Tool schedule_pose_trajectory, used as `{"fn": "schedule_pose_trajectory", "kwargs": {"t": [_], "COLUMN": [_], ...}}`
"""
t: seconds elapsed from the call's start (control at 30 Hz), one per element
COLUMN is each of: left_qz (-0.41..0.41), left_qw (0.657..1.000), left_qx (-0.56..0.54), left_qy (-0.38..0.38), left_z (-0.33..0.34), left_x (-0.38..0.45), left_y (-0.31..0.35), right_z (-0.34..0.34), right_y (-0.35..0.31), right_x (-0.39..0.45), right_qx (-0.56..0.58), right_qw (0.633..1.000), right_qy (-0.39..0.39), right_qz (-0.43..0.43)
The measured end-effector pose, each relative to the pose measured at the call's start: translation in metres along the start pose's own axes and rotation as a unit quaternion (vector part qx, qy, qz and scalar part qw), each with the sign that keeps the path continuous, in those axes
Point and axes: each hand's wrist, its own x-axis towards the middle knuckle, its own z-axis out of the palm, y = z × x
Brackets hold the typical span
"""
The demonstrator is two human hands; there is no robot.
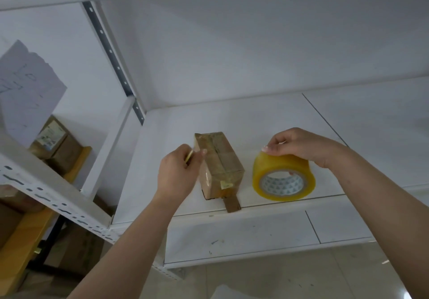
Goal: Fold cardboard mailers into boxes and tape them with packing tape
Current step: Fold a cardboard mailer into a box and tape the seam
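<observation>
the taped cardboard box sits on the white shelf. the left hand pinches a small yellowish strip, its grip closed, thumb against the box to steady it. the right hand curls its grip over the upright tape roll just beside, probably picking at the tape end.
</observation>
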Motion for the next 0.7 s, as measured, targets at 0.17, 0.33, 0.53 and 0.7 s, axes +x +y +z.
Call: {"fn": "schedule_pose_trajectory", "kwargs": {"t": [0.17, 0.33, 0.53, 0.7], "left_qz": [-0.041, -0.055, -0.063, -0.097], "left_qw": [0.999, 0.998, 0.998, 0.995], "left_qx": [0.022, 0.018, 0.012, 0.013], "left_qy": [0.014, 0.017, 0.0, -0.017], "left_z": [-0.009, -0.004, 0.006, 0.015], "left_x": [-0.011, -0.012, -0.012, -0.013], "left_y": [-0.028, -0.033, -0.037, -0.055], "right_z": [0.01, 0.019, 0.028, 0.045], "right_y": [0.015, 0.015, 0.014, 0.013], "right_x": [0.017, 0.034, 0.05, 0.058], "right_qx": [-0.159, -0.26, -0.381, -0.418], "right_qw": [0.986, 0.96, 0.919, 0.905], "right_qy": [0.049, 0.101, 0.102, 0.078], "right_qz": [-0.005, -0.014, 0.008, 0.013]}}
